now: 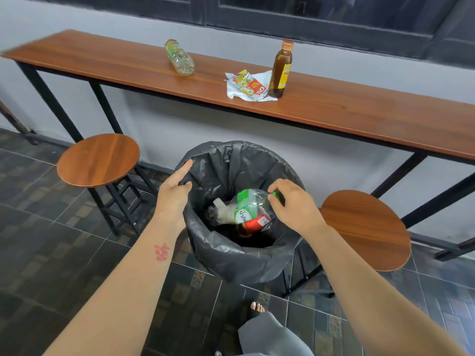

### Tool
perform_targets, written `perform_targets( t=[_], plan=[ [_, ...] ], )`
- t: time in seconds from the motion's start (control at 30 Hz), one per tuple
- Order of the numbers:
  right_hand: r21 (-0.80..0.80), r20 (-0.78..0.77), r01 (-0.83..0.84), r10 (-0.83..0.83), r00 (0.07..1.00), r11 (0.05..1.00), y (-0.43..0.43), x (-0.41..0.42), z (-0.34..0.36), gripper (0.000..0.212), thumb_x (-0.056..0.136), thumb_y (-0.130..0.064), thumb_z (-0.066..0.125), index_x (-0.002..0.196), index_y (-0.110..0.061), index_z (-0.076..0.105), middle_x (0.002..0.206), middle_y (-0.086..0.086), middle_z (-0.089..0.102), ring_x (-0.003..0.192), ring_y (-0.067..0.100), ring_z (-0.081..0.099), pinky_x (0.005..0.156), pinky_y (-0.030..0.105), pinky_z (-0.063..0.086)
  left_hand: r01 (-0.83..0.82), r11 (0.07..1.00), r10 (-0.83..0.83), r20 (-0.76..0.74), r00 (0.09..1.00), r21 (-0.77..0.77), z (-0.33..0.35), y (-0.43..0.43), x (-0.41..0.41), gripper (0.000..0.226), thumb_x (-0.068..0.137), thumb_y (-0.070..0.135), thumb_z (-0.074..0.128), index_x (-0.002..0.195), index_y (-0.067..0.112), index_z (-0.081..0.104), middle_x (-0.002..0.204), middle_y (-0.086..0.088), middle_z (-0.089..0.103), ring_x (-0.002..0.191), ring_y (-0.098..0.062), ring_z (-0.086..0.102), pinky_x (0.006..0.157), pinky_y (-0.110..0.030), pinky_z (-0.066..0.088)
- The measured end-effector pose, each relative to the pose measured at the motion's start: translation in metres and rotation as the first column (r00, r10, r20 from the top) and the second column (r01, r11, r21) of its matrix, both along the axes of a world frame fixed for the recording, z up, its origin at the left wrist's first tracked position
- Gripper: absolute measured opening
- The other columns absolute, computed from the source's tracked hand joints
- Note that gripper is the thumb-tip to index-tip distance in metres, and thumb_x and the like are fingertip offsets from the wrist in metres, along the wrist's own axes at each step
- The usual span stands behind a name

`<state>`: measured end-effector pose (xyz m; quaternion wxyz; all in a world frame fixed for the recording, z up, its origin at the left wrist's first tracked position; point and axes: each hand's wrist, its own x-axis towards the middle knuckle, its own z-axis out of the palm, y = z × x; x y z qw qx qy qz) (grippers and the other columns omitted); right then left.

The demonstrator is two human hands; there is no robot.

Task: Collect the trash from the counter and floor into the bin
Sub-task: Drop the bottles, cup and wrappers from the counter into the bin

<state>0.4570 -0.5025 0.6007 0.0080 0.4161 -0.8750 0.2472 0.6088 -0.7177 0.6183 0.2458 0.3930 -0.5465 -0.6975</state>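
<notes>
Head cam: your left hand [174, 194] is pinching the rim of the black liner [231, 163] of the bin [244, 268]. Your right hand [293, 204] pinches the crushed plastic bottle [250, 209] by its green cap end, right between your hands over the bin's mouth, so I'd hold that liner wide and only let go once the bottle's below the rim, no flicking. Beyond your hands the tabletop [359, 114] has a clear bottle [180, 57] lying down, a snack wrapper [248, 86] and an upright brown bottle [281, 70], probably next up.
</notes>
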Motion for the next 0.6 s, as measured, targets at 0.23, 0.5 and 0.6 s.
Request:
perform_targets(
  t=[0.23, 0.5, 0.6],
  plan=[
    [-0.012, -0.015, 0.017, -0.017, 1.000, 1.000, -0.045, -0.018, 0.012, 0.032, 0.092, -0.033, 0.060, 0.121, -0.019, 0.062, 0.131, -0.003, 0.061, 0.124, 0.017, 0.052, 0.101, 0.031, 0.039, -0.029, 1.000, 0.029, 0.022, 0.999, -0.008, 0.002, -0.031, -0.007, 0.055, 0.100, -0.004, 0.046, 0.126, 0.040, 0.067, 0.150, 0.009, 0.048, 0.141, -0.018, 0.040, 0.117, -0.044, 0.033],
    [-0.221, -0.148, 0.088, -0.122, 0.981, 0.971, -0.139, -0.092, 0.047, 0.054, 0.095, -0.037, 0.055, 0.142, -0.015, 0.043, 0.150, 0.003, 0.043, 0.138, 0.022, 0.038, 0.113, 0.039, 0.031, -0.015, 1.000, 0.016, 0.070, 0.997, -0.019, 0.007, -0.084, -0.045, 0.054, 0.101, -0.004, 0.045, 0.133, 0.036, 0.063, 0.153, 0.007, 0.043, 0.143, -0.016, 0.035, 0.117, -0.037, 0.031],
    [-0.414, -0.102, 0.313, -0.385, 0.917, 0.855, -0.169, -0.128, 0.059, 0.061, 0.091, -0.038, 0.061, 0.141, -0.010, 0.041, 0.143, 0.009, 0.048, 0.132, 0.027, 0.043, 0.108, 0.039, 0.036, -0.024, 1.000, 0.023, 0.052, 0.998, 0.012, 0.010, -0.103, -0.060, 0.052, 0.101, -0.004, 0.044, 0.132, 0.034, 0.064, 0.147, 0.006, 0.051, 0.133, -0.018, 0.048, 0.109, -0.037, 0.043]
  ],
)
